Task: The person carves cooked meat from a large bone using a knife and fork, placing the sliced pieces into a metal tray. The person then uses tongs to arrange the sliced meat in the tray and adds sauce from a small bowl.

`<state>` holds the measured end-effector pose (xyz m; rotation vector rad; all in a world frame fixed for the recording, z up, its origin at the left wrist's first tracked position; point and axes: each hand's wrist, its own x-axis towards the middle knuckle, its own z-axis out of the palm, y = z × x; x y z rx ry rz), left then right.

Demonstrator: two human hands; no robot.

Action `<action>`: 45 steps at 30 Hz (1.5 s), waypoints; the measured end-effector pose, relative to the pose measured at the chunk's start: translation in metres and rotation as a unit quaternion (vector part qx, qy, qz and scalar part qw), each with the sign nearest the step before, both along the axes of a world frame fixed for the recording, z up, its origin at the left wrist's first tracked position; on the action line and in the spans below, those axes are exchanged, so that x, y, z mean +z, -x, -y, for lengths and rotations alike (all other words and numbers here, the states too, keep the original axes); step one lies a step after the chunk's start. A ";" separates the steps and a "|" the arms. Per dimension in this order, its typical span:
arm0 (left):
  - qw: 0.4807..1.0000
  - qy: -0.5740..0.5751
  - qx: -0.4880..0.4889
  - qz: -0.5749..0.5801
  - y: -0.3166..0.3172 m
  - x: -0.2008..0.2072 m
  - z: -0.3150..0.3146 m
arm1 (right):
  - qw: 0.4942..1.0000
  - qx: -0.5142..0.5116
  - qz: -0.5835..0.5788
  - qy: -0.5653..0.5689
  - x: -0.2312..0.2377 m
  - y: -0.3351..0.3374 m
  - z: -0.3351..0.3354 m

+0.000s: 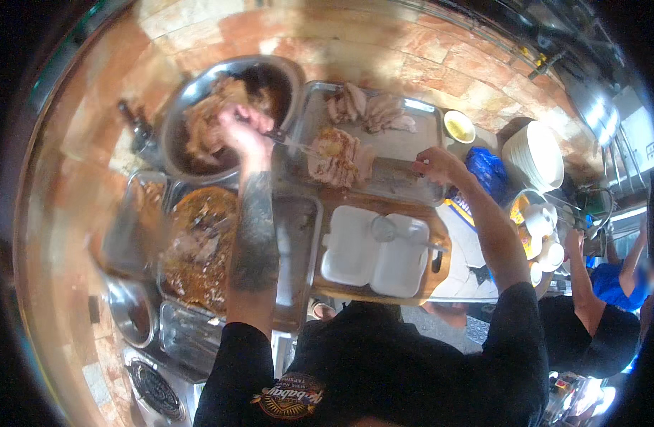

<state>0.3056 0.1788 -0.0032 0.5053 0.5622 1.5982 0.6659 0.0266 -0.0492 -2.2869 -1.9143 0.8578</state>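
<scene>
My left hand (247, 132) is closed around a slim metal utensil (293, 144) with a dark handle; whether its tip is forked is too blurred to tell. The hand is over a large steel bowl (293, 75) of browned meat pieces (213, 117). The utensil's tip reaches sliced meat (341, 158) on a metal tray (421, 132). At the tray's right side, my right hand (439, 165) grips a cleaver (399, 174), its broad blade low over the tray beside the slices. More slices (377, 110) lie along the tray's far side.
A white foam clamshell box (347, 260) lies open on a wooden board (435, 274), with a clear round-ended utensil (385, 229) across it. Left stands a pan of saucy chopped food (199, 242). To the right are a yellow-filled bowl (459, 127), stacked white containers (533, 156) and another person's arm (583, 285).
</scene>
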 end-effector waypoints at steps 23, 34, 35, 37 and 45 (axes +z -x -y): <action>0.986 -0.063 0.013 -0.154 -0.136 -0.017 -0.030 | 0.974 0.180 0.014 -0.137 0.038 -0.056 -0.043; 0.941 -0.271 0.028 -0.200 0.018 0.064 0.129 | 0.980 0.041 -0.170 -0.098 0.058 0.016 0.019; 0.948 -0.257 0.040 -0.182 0.050 0.062 0.148 | 0.969 0.033 -0.218 -0.112 0.057 0.034 0.032; 0.955 -0.237 0.063 -0.166 0.111 0.059 0.192 | 0.955 0.096 -0.245 -0.139 0.050 0.074 0.047; 0.885 -0.108 0.323 -0.317 0.251 0.058 0.343 | 0.865 0.489 -0.103 0.032 0.026 0.260 -0.005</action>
